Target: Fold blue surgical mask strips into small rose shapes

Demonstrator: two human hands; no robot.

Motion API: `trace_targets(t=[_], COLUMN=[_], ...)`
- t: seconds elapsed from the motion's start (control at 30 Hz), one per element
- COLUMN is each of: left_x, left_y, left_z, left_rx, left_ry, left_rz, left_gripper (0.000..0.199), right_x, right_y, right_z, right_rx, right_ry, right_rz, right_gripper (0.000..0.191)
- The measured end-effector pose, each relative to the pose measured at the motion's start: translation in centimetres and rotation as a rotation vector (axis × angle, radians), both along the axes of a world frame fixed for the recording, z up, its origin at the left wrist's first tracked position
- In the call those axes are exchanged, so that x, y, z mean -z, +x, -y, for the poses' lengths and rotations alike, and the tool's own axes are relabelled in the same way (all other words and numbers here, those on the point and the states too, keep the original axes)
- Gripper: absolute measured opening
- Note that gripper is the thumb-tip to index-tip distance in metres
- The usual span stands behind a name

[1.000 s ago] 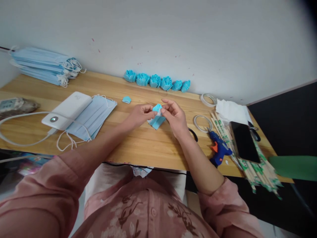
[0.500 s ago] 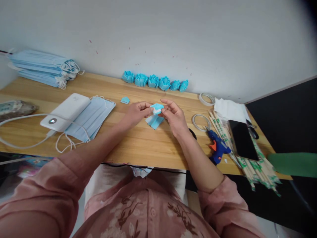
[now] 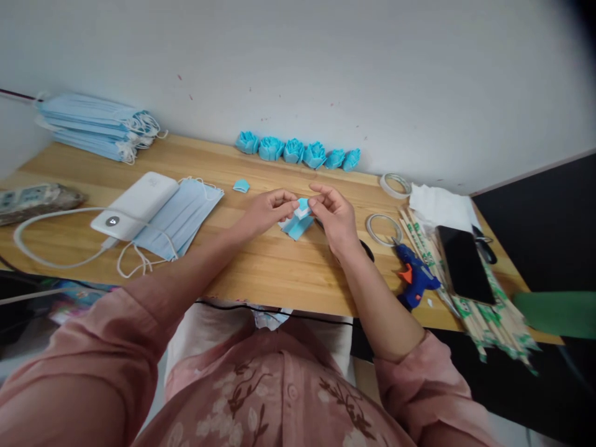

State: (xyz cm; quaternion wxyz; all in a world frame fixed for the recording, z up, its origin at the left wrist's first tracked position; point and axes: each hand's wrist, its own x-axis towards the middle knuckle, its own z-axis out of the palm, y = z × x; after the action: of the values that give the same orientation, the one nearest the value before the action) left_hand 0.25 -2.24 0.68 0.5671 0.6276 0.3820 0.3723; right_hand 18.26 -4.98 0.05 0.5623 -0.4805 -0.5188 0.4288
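Between my fingertips is a small folded piece of blue-and-white mask fabric (image 3: 303,209). My left hand (image 3: 274,208) pinches its left edge, and my right hand (image 3: 331,214) pinches the right edge with its index finger raised. Just below, another blue fabric piece (image 3: 297,228) lies on the wooden table (image 3: 261,267). A single folded blue petal (image 3: 241,185) rests to the left of my left hand. Along the wall stands a row of blue fabric flowers (image 3: 293,151).
To the left are a stack of masks (image 3: 93,127), a white power bank (image 3: 135,206) on a cable and loose masks (image 3: 186,214). A blue glue gun (image 3: 414,276), tape rolls (image 3: 382,230), wrapped chopsticks (image 3: 488,329), a phone (image 3: 465,264) and white tissue (image 3: 440,206) lie right.
The folded fabric piece is turned between my fingers, and my hands are closer together around it. The whole view has shifted slightly, so the table appears further right.
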Motion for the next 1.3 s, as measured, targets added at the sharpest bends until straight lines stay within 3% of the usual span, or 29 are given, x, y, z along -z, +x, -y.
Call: trace_targets(t=[0.17, 0.57, 0.7, 0.8, 0.9, 1.0, 1.1, 1.3], left_x=[0.1, 0.0, -0.3, -0.1, 0.4, 0.7, 0.9, 1.1], left_y=[-0.2, -0.9, -0.7, -0.3, 0.1, 0.3, 0.0, -1.4], left_z=[-0.3, -0.8, -0.1, 0.6, 1.0, 1.0, 0.7, -1.3], left_rx=[0.011, -0.066, -0.198, -0.163, -0.111, -0.117, -0.161, -0.461], left_ry=[0.015, 0.067, 0.388, 0.732, 0.91, 0.891, 0.77, 0.375], left_rz=[0.04, -0.076, -0.17, -0.297, -0.443, -0.511, -0.471, -0.306], left_gripper=[0.022, 0.024, 0.022, 0.019, 0.012, 0.005, 0.007, 0.018], right_x=[0.1, 0.1, 0.1, 0.2, 0.1, 0.0, -0.3, -0.6], right_y=[-0.2, -0.3, -0.3, -0.4, -0.6, -0.8, -0.8, -0.1], right_z=[0.1, -0.2, -0.5, -0.6, -0.3, -0.1, 0.0, -0.2], right_rx=[-0.009, 0.036, 0.078, 0.09, 0.076, 0.036, 0.011, 0.057], right_ry=[0.026, 0.012, -0.039, -0.062, -0.098, -0.143, -0.145, -0.134], right_rz=[0.058, 0.008, -0.047, -0.045, -0.055, -0.091, -0.12, -0.178], right_gripper=[0.036, 0.034, 0.035, 0.037, 0.04, 0.04, 0.038, 0.032])
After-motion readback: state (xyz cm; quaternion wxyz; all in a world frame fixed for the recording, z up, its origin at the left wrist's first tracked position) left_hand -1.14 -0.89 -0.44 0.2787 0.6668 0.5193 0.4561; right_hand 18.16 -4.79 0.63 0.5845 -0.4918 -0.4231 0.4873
